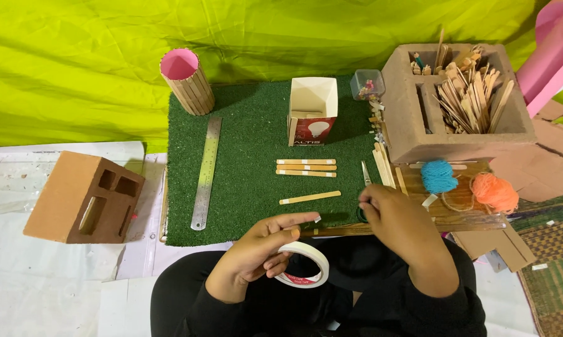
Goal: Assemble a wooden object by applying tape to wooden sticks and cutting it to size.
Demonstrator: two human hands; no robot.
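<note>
A home craft corner on the floor: a green turf mat (256,162) is lying before a draped yellow-green cloth (107,56), craft sticks (475,93) are filling a hollow brick (456,140), and yarn balls (439,176), a steel ruler (206,173), cardboard scraps (525,162) and woven matting (553,281) are surrounding it.

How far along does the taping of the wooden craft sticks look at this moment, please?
Done: three sticks on the green mat carry tape bits, a fourth too. In hand: left hand holds the tape roll; right hand pinches near scissors. Left: many sticks in the brick.
</note>
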